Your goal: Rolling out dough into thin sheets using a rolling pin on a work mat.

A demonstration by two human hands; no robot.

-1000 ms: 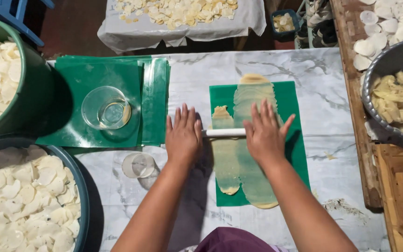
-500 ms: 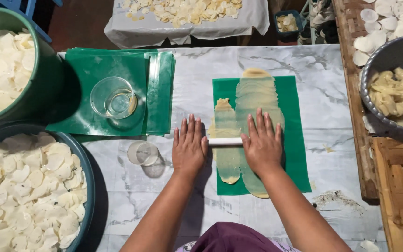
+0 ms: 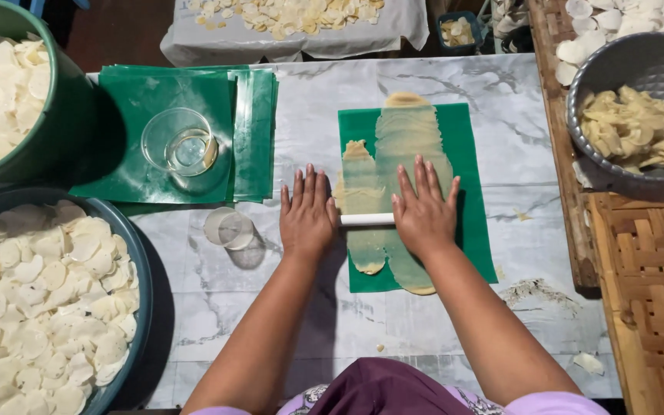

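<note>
A white rolling pin [image 3: 367, 220] lies across two flattened strips of pale dough [image 3: 403, 142] on a green plastic sheet [image 3: 470, 154] in the middle of the marble table. My left hand [image 3: 307, 215] presses flat on the pin's left end, fingers spread. Flat on the pin's right end, over the dough, rests my right hand [image 3: 424, 213]. Only the short middle stretch of the pin shows between the palms.
A stack of green sheets [image 3: 249, 131] with a glass bowl [image 3: 178, 144] lies at the left; a small clear cup [image 3: 228, 228] sits near my left hand. Green tubs of white discs [image 3: 36, 300] stand far left. A metal bowl of slices [image 3: 639, 127] and a woven tray [image 3: 659, 284] are right.
Both hands have rolled the pin toward me along the dough strips and then back a little away. The dough looks slightly longer and thinner.
</note>
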